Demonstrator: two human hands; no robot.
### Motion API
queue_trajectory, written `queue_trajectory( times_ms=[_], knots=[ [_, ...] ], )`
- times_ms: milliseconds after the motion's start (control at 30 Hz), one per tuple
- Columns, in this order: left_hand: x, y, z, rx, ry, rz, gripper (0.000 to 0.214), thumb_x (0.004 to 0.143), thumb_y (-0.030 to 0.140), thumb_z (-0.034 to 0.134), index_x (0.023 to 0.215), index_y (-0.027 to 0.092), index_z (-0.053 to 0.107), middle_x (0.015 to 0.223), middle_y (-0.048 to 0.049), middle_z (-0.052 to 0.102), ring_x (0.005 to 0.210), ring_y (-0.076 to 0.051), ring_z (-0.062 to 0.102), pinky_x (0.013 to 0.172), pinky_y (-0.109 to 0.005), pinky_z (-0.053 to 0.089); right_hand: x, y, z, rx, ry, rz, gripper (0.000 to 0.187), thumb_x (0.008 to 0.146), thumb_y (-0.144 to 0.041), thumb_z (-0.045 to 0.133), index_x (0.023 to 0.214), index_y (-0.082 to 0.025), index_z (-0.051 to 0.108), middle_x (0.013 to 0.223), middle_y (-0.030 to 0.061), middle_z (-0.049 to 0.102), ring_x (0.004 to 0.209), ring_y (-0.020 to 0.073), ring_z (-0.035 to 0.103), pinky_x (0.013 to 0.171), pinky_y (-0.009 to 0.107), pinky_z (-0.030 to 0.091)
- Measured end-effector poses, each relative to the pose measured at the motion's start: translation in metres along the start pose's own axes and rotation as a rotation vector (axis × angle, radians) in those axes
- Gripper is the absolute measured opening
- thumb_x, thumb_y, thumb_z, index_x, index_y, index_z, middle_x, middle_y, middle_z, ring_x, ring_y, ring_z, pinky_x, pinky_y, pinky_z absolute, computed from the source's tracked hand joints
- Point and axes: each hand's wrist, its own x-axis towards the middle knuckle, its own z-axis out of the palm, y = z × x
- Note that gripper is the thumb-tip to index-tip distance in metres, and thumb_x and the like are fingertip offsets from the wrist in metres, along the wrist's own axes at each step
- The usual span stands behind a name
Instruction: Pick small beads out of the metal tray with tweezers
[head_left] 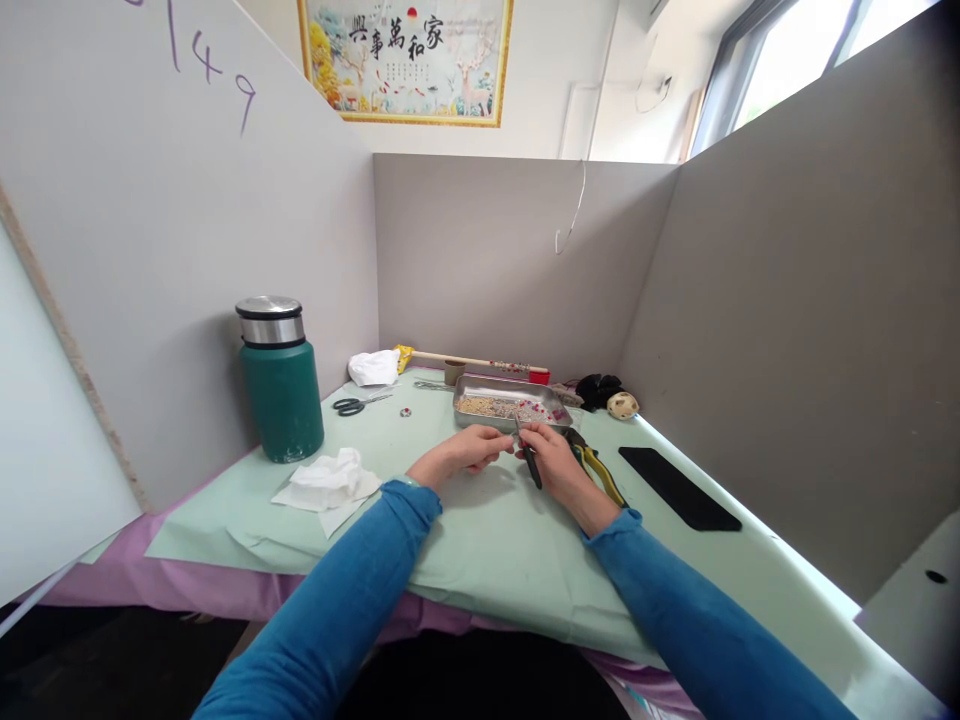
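Two hands are meeting over the green mat [487, 540] in the head view, just in front of the metal tray [511, 401]. The right hand [553, 458] is gripping a dark tool [529, 462], which is slanting down toward the mat with its tip up near the fingers of both hands. The left hand [469, 449] is pinching its fingertips together right beside that tip; whatever it is pinching is too small to make out. Both arms are wearing blue sleeves.

The tray is holding a layer of small beads, pale on the left and reddish on the right. Yellow-handled pliers [596, 464] are lying just beside the right wrist, and a black slab [679, 487] is lying farther right. A green flask [280, 380] is standing at the left wall, with a crumpled tissue [330, 480] in front of it. Scissors [355, 404] are lying between flask and tray, near another tissue wad [373, 367]. A long stick [480, 362] is lying behind the tray, along the back partition.
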Motion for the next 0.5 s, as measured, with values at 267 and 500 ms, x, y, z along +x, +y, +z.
queue_trajectory(
  times_ms=[267, 500],
  knots=[
    [-0.0023, 0.0010, 0.0050, 0.045, 0.004, 0.087, 0.048, 0.068, 0.063, 0.060, 0.069, 0.017, 0.046, 0.054, 0.0077, 0.029, 0.046, -0.005, 0.024, 0.043, -0.022, 0.019, -0.0016, 0.0013, 0.0046, 0.015, -0.042, -0.087, 0.026, 0.069, -0.037, 0.065, 0.084, -0.019, 0.055, 0.081, -0.0015, 0.053, 0.074, 0.0128, 0.049, 0.070, 0.026, 0.040],
    [-0.0032, 0.0050, 0.0073, -0.095, -0.022, 0.059, 0.050, 0.062, 0.058, 0.069, 0.064, 0.018, 0.040, 0.053, 0.0090, 0.027, 0.046, -0.003, 0.022, 0.044, -0.022, 0.016, -0.0038, 0.0011, 0.0077, -0.032, -0.104, -0.103, 0.028, 0.073, -0.042, 0.062, 0.088, -0.020, 0.055, 0.085, 0.0002, 0.056, 0.079, 0.0145, 0.051, 0.072, 0.027, 0.042]
  ],
)
